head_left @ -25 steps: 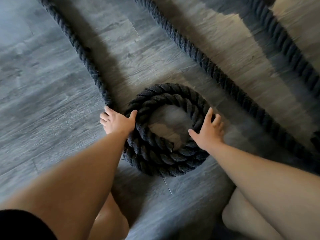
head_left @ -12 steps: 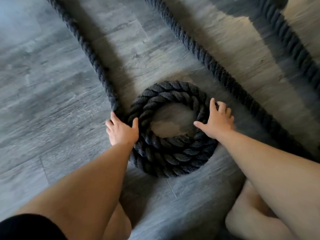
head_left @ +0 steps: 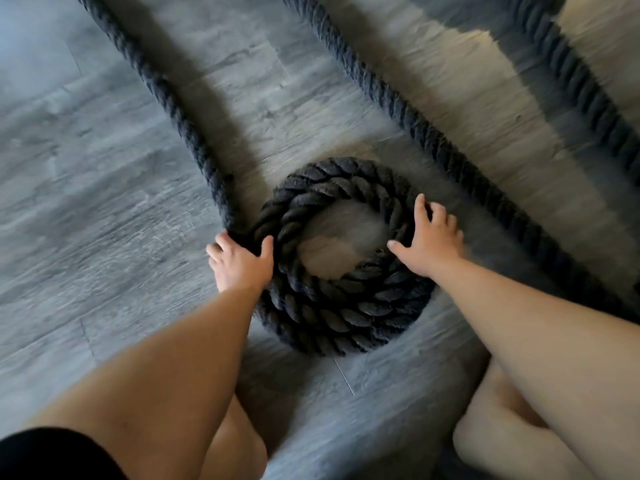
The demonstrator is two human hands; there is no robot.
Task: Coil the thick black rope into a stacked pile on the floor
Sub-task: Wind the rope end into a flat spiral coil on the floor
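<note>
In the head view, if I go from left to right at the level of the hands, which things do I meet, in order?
left hand → left side of the coil → bare floor inside the coil → right hand → straight rope

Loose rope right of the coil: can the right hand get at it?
Probably yes. The right hand rests on the coil, and only bare floor lies between it and that rope.

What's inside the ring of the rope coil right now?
Only bare grey floor shows inside the coil; the thumb of the right hand reaches over its inner edge. Floor beneath the loops is covered.
</note>
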